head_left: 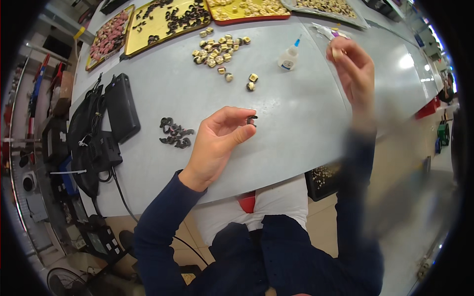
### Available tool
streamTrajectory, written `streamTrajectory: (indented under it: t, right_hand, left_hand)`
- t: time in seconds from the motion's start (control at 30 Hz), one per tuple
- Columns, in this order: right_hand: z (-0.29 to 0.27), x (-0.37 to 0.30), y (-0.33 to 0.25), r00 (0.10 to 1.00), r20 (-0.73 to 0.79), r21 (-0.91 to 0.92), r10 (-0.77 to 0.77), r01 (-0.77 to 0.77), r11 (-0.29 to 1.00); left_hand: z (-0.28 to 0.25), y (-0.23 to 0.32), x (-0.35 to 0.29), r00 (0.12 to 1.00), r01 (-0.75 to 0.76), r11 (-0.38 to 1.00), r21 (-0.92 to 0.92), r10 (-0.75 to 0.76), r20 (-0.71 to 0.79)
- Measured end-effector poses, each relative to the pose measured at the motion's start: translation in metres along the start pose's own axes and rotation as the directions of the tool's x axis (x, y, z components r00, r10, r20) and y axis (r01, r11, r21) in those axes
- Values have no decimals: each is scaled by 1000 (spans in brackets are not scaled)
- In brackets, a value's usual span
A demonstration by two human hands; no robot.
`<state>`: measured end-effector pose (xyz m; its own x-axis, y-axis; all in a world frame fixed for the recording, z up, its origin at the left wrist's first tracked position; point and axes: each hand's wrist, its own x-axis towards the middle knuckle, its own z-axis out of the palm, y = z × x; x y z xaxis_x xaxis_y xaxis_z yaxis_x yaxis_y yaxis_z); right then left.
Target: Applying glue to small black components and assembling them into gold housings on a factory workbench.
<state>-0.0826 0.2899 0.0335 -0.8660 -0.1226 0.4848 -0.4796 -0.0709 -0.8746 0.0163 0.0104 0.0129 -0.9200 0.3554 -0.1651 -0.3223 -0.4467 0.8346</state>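
Fingers pinched, left hand [216, 138] holds a curved black piece [251, 118], right hand [357, 71] a cream piece [336, 54]; oversqueezing could eject either.

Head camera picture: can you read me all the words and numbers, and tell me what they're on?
None can be read clearly.
Small translucent plastic bottle with a blue needle tip: blue label, print too small.
Crumpled white wrapper with a purple patch: any print too blurred.
Small curved black piece in the left hand: no lettering visible.
Small pale piece in the right hand: none visible.
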Motion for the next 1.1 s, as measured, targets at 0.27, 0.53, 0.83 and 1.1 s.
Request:
streamTrajectory:
  t: [0.27, 0.53, 0.83, 1.1]
  right_hand:
    - [74, -27, -11, 823, 516, 168, 238, -370, 914]
    - [87, -40, 1, 783, 484, 281, 390, -562, 778]
    - [90, -45, 7, 689, 537, 324, 486, -701, 636]
    - [89, -44, 9, 663, 570, 338, 486, -728, 596]
  left_hand:
    - [-6, -7, 4, 990, -139, 986, 96, 141, -14]
    - [-3, -12, 9, 969, -225, 962, 155, 238, -73]
    - [-2, -16, 10, 947, -292, 936, 198, 312, -74]
    - [-6, -20, 12, 940, -330, 909, 253, 340, 7]
